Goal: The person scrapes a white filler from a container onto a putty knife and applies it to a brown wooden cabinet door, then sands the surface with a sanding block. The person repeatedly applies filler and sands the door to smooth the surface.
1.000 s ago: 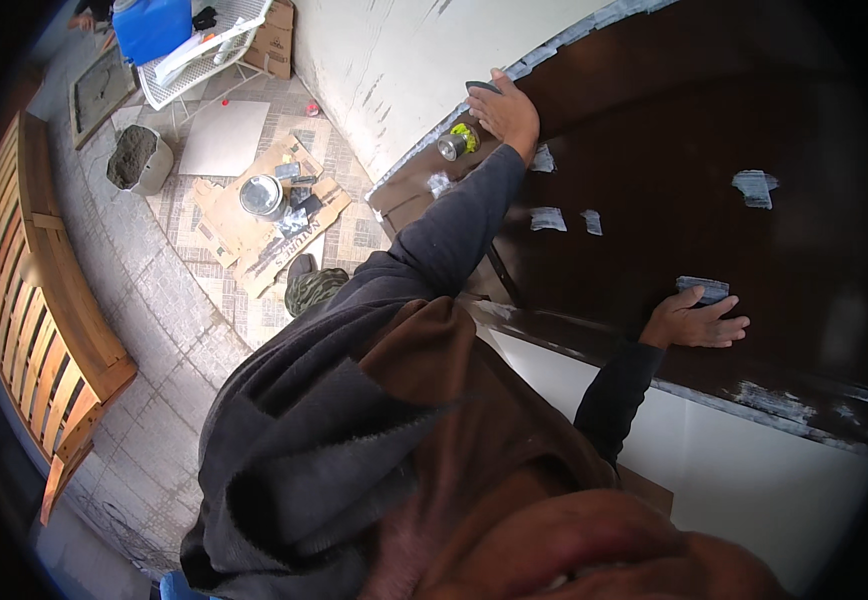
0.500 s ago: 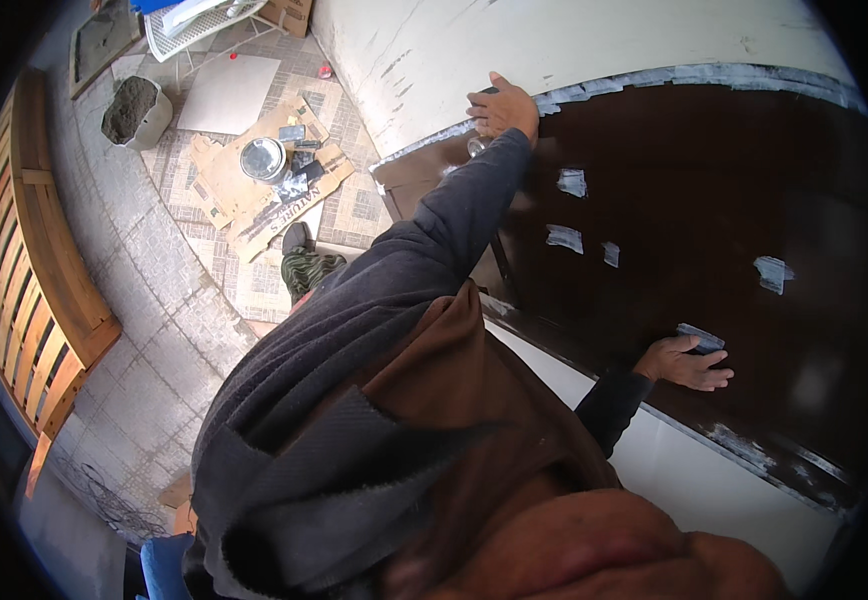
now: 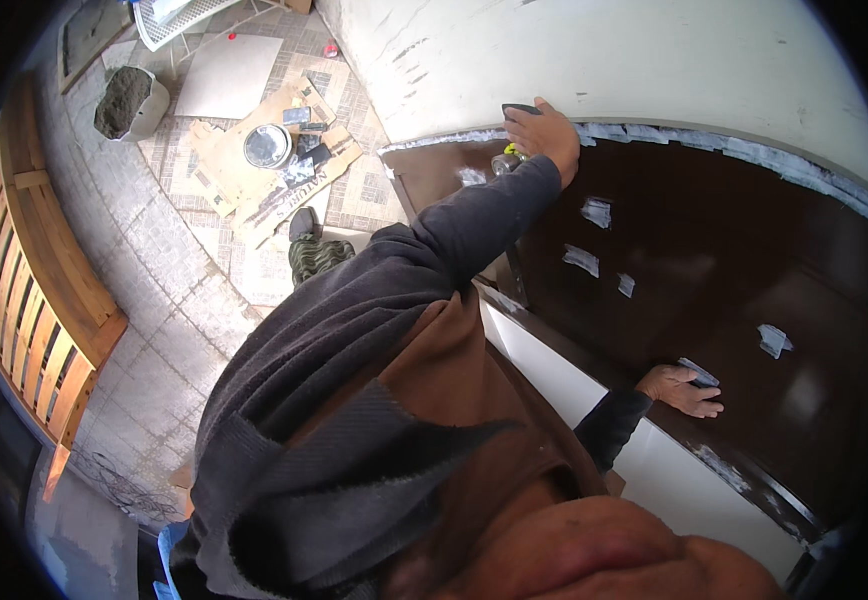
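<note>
Dark brown door (image 3: 694, 270) spans the right half, with several whitish filler patches (image 3: 596, 212) on its face and a streaky whitish strip (image 3: 734, 145) along its far edge. My left hand (image 3: 546, 135) reaches to that edge, fingers curled on a dark flat piece (image 3: 521, 108); whether it is a spreader or a sanding pad I cannot tell. Just below it is a round knob (image 3: 503, 163) with something yellow beside it. My right hand (image 3: 689, 390) lies flat on the door, fingers stretched out, against a grey-blue rectangular patch (image 3: 698, 372) partly hidden by the fingers.
A pale scuffed wall (image 3: 554, 50) borders the door's far edge. On the tiled floor, cardboard (image 3: 216, 160) carries an open can (image 3: 268, 146) and flat dark pieces. A bucket of grey material (image 3: 134, 105) stands beyond. A wooden slatted bench (image 3: 64, 280) is at left.
The view has shifted, so door and wall sit lower. My left hand has slid rightward along the far edge with the dark piece. My right hand has stayed at the same patch.
</note>
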Available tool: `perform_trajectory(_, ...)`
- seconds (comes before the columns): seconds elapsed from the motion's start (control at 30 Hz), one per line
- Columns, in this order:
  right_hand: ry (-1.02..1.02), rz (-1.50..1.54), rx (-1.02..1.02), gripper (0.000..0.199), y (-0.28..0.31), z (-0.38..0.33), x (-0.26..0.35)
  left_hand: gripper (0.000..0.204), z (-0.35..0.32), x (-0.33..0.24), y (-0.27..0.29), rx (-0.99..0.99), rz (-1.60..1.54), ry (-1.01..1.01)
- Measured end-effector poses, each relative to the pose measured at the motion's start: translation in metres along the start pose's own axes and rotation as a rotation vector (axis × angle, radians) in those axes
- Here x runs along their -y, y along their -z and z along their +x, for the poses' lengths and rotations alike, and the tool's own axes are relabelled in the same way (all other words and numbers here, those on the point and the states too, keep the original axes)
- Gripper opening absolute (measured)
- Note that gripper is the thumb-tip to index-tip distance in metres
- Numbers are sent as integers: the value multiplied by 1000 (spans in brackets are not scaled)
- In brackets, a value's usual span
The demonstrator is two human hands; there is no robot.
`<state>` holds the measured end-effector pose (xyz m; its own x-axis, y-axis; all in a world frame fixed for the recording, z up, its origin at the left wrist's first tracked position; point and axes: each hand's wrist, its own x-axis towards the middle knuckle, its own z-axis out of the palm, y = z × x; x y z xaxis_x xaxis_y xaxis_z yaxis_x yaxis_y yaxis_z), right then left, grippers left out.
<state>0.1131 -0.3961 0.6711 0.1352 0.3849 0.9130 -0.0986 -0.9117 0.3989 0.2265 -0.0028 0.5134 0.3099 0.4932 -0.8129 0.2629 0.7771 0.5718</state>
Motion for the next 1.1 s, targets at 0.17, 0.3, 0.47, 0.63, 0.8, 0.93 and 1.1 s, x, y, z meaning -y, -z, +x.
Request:
perform_trajectory(0.17, 15, -18, 29, 66, 2, 6, 6, 73, -1, -9, 2, 23, 66, 36)
perform_trajectory(0.3, 5, -22, -4, 66, 4, 7, 9, 70, 4, -9, 12, 257, 203, 22)
perform_trajectory(0.47, -10, -26, 7, 66, 1, 3, 6, 73, 2, -12, 18, 68, 79, 48)
perform_trajectory(0.63, 17, -28, -6, 66, -3, 1, 1, 72, 9, -10, 16, 98, 58, 49)
perform_trajectory(0.8, 31, -33, -26, 63, 0, 2, 1, 70, 12, -1, 8, 269, 143, -11)
perform_trajectory(0.93, 11, -41, 7, 63, 5, 3, 4, 72, 0, 3, 2, -35, -43, 13)
perform_trajectory(1.1, -2, -47, 30, 64, 4, 1, 2, 69, 3, 9, -5, 31, 165, -133)
